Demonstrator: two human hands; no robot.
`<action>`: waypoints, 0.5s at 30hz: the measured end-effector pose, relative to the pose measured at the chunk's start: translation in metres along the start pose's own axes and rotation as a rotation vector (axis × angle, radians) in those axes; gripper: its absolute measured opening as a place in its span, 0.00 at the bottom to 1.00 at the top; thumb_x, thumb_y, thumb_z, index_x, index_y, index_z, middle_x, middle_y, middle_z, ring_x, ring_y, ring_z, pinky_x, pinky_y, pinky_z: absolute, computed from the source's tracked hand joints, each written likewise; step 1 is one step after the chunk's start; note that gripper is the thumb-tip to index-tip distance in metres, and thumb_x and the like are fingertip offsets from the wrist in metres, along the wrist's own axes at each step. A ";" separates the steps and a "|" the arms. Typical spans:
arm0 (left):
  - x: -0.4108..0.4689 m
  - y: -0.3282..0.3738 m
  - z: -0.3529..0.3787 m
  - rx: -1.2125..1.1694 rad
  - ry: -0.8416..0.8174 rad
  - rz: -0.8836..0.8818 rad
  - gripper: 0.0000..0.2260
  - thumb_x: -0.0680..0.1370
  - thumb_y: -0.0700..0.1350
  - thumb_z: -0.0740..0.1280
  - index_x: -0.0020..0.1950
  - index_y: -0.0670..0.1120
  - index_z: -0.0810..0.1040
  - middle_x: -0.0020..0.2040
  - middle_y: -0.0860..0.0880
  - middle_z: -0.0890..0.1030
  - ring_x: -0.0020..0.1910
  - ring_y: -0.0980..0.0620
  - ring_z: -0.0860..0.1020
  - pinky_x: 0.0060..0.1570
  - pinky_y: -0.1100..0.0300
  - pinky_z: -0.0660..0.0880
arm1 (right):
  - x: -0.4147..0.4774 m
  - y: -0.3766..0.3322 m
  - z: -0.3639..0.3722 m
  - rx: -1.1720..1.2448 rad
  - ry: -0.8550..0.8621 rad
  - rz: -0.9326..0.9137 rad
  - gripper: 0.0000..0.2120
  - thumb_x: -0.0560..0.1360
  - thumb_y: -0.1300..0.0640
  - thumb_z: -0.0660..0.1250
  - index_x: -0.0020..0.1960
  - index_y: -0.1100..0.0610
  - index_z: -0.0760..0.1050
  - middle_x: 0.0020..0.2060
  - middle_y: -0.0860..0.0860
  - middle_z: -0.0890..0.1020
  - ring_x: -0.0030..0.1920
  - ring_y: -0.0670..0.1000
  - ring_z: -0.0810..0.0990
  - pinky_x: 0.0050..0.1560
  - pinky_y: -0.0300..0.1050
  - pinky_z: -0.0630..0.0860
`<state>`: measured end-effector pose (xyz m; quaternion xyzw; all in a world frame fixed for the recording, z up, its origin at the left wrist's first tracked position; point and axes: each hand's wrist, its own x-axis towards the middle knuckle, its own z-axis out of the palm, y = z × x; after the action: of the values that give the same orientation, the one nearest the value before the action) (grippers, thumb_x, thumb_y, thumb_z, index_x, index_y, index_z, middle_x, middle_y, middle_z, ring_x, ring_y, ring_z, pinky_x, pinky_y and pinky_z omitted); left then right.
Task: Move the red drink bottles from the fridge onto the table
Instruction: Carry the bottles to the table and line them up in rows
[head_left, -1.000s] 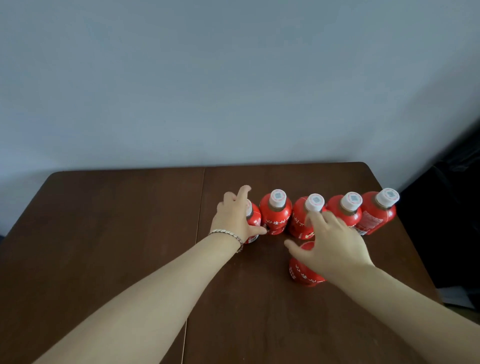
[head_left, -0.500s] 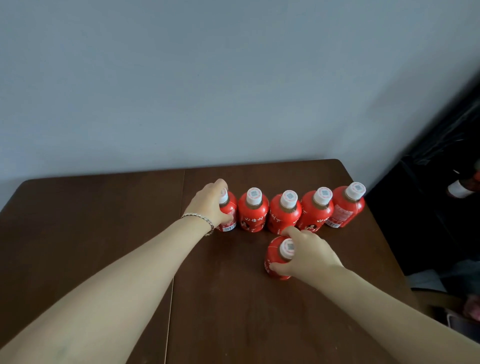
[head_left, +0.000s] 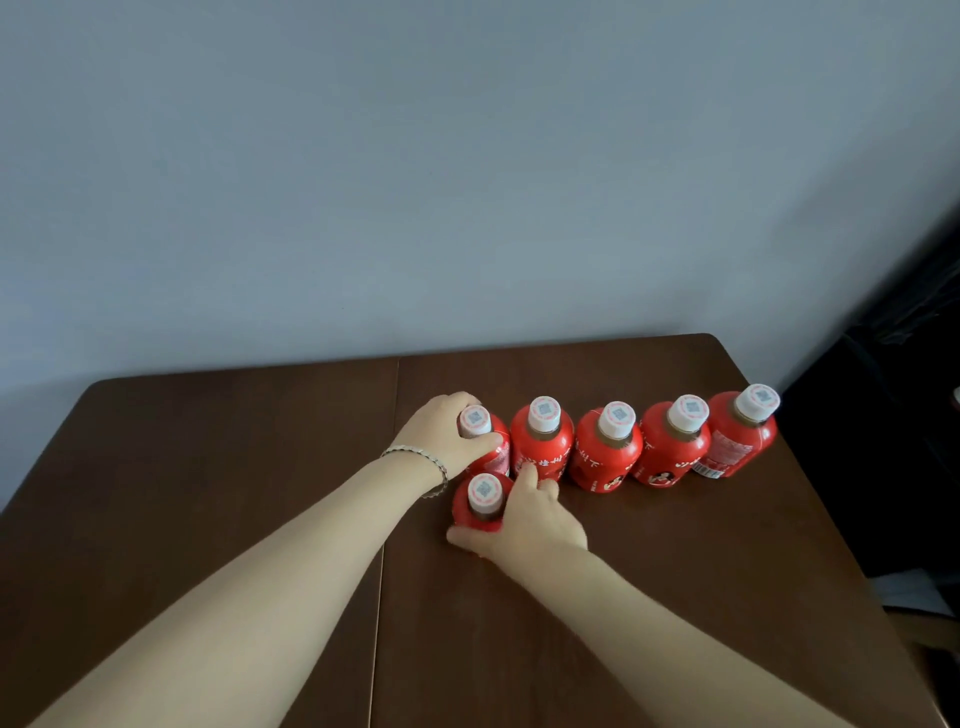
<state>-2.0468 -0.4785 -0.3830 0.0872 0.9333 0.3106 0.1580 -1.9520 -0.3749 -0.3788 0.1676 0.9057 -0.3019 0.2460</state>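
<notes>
Several red drink bottles with white caps stand in a row on the brown table (head_left: 208, 493). My left hand (head_left: 441, 436) grips the leftmost bottle of the row (head_left: 493, 441) around its shoulder. One more red bottle (head_left: 480, 506) stands in front of that one, and my right hand (head_left: 530, 525) grips it from the right and below. The other bottles of the row run to the right, from the second bottle (head_left: 543, 441) to the rightmost bottle (head_left: 740, 431) near the table's right edge. The fridge is not in view.
A plain grey wall (head_left: 467, 182) rises behind the table. A seam (head_left: 387, 519) runs down the tabletop's middle. Dark furniture (head_left: 893, 441) stands just past the right edge of the table.
My right hand has slid the front bottle to the left, from in front of the third bottle to in front of the leftmost one. My left hand stays on the leftmost bottle.
</notes>
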 end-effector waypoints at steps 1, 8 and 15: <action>-0.002 -0.001 0.003 -0.035 -0.007 -0.012 0.23 0.71 0.53 0.70 0.63 0.50 0.71 0.62 0.48 0.74 0.59 0.50 0.74 0.54 0.62 0.67 | -0.002 0.003 -0.008 -0.034 0.010 -0.039 0.52 0.64 0.36 0.72 0.75 0.56 0.47 0.70 0.56 0.61 0.68 0.58 0.65 0.63 0.50 0.68; -0.022 0.004 0.029 -0.470 0.089 -0.109 0.08 0.75 0.51 0.65 0.52 0.57 0.70 0.52 0.56 0.74 0.47 0.61 0.72 0.49 0.67 0.68 | 0.031 0.007 -0.091 -0.260 0.229 -0.492 0.38 0.69 0.56 0.67 0.75 0.54 0.53 0.70 0.53 0.63 0.71 0.53 0.58 0.69 0.45 0.59; -0.018 0.011 0.028 -0.370 0.200 -0.194 0.13 0.82 0.50 0.50 0.58 0.47 0.70 0.58 0.47 0.74 0.52 0.53 0.71 0.50 0.60 0.64 | 0.064 0.009 -0.088 -0.434 0.042 -0.329 0.24 0.74 0.45 0.65 0.68 0.50 0.65 0.61 0.52 0.75 0.59 0.55 0.75 0.55 0.51 0.74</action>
<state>-2.0197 -0.4595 -0.3931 -0.0647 0.8753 0.4670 0.1073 -2.0306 -0.3027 -0.3561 -0.0321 0.9692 -0.1328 0.2048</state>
